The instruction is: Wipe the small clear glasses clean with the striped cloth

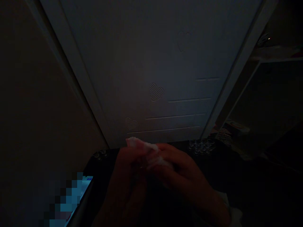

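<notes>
The scene is very dark. My left hand [129, 168] and my right hand [178, 167] meet at the lower middle, both with fingers closed on a small crumpled white piece, maybe tissue or cloth [145, 148]. It sticks up between the fingertips. The hands hover over a dark surface [213, 164] in front of a pale door.
A pale door [161, 78] with heart shapes fills the background. A lit screen [75, 195] glows at the lower left. Several small clear glassy items [201, 145] sit at the dark surface's far edge. Shelving with clutter [236, 127] stands on the right.
</notes>
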A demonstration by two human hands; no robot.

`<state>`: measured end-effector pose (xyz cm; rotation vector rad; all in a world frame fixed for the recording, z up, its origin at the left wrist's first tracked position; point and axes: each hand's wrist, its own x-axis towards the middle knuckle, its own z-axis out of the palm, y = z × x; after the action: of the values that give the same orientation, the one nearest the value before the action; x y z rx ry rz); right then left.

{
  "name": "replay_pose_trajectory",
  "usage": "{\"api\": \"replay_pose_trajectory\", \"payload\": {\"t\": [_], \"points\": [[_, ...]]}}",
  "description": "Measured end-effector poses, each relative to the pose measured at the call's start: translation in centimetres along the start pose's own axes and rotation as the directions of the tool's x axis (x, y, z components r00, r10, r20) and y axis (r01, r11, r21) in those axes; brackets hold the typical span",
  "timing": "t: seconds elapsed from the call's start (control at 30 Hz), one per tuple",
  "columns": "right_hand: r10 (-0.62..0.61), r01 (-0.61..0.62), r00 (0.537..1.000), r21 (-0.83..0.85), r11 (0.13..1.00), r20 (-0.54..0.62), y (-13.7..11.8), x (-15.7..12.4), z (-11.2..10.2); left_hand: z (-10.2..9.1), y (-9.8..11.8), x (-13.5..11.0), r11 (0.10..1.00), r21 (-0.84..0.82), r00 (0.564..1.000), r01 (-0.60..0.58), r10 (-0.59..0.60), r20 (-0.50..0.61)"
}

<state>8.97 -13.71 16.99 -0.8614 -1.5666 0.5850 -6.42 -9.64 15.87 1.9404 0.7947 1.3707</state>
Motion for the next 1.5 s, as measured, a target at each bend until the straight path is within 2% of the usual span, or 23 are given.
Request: {"api": "replay_pose_trajectory", "payload": {"t": [0.17,0.33,0.43,0.5,0.57,0.67,0.9,1.23,1.5], "points": [[0.013,-0.013,0.997,0.003,1.000,-0.081,0.2,-0.2,0.2,0.3,-0.9,0.0,0.993,-0.001,0.992,-0.118,0.118,-0.039],[0.036,-0.020,0.982,0.088,0.996,-0.184,0.9,-0.2,0.4,-1.4,-1.8,0.6,0.979,0.164,0.993,-0.119,0.116,0.029],[0.057,-0.026,0.963,0.118,0.993,-0.263,1.1,-0.3,0.3,-1.6,-1.2,0.8,0.988,0.137,0.997,-0.071,0.074,-0.021],[0.067,-0.030,0.950,0.124,0.992,-0.306,1.1,-0.3,0.3,-1.2,-0.4,0.8,0.999,0.047,0.995,0.025,-0.021,-0.097],[0.071,-0.033,0.942,0.120,0.992,-0.327,1.0,-0.4,0.2,-0.8,0.3,0.7,0.995,0.013,0.991,0.101,-0.099,-0.090],[0.075,-0.036,0.941,0.122,0.992,-0.331,1.0,-0.5,0.1,-0.8,0.7,0.8,0.992,0.040,0.992,0.122,-0.120,-0.041],[0.075,-0.042,0.957,0.122,0.992,-0.281,1.2,-0.7,-0.1,-1.7,0.3,1.5,0.995,0.084,0.998,0.056,-0.057,0.012],[0.086,-0.060,0.965,0.113,0.992,-0.246,1.1,-0.5,-0.3,-1.4,-1.4,1.0,0.983,0.141,0.992,-0.117,0.123,-0.032],[0.114,-0.078,0.961,0.151,0.985,-0.253,0.9,-0.5,-0.1,-1.2,-1.5,0.8,0.954,0.254,0.982,-0.162,0.181,-0.052]]}}
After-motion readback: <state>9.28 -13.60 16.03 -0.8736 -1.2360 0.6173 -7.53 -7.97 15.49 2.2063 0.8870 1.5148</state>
